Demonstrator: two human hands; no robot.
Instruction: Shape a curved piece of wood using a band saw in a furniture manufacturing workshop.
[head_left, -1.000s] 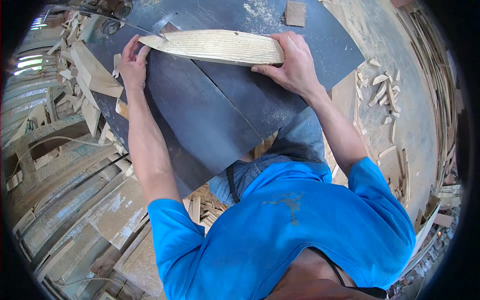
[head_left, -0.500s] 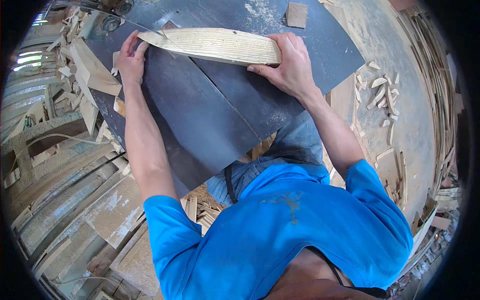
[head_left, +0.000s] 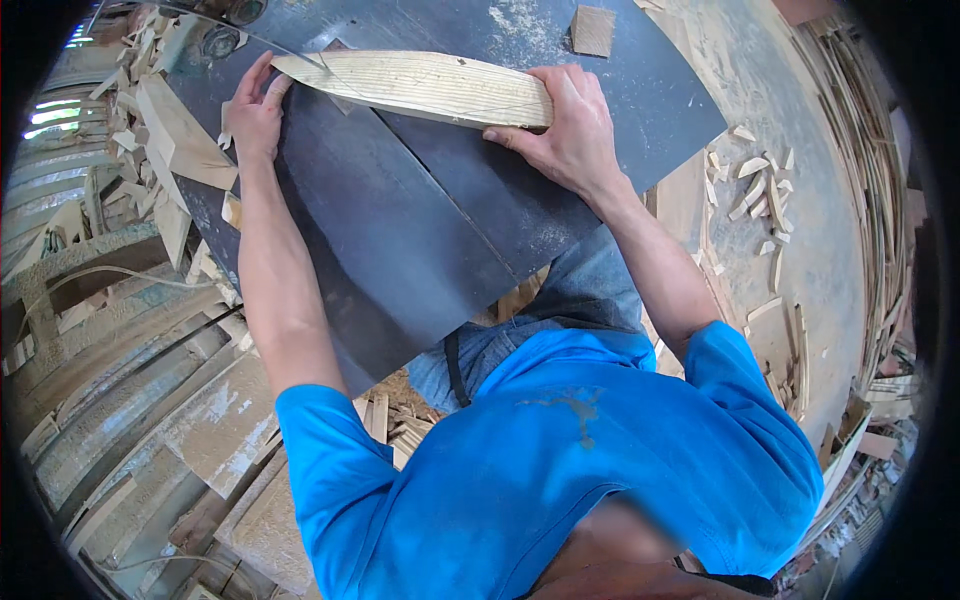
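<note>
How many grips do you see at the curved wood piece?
2: left grip at the curved wood piece's pointed left end, right grip on its right end.

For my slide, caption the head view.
Pale wooden piece on a dark tabletop, left fingers at its tapered tip, right fingers gripping its broad end.

So the pale curved board has crept a bit leftward and away from the body, still spanning both hands. The right hand went left with it, so the small wood block beyond its knuckles now sits more to its right. Left hand drifted left too, and the thin saw blade meets the board slightly farther from that hand's end.
</note>
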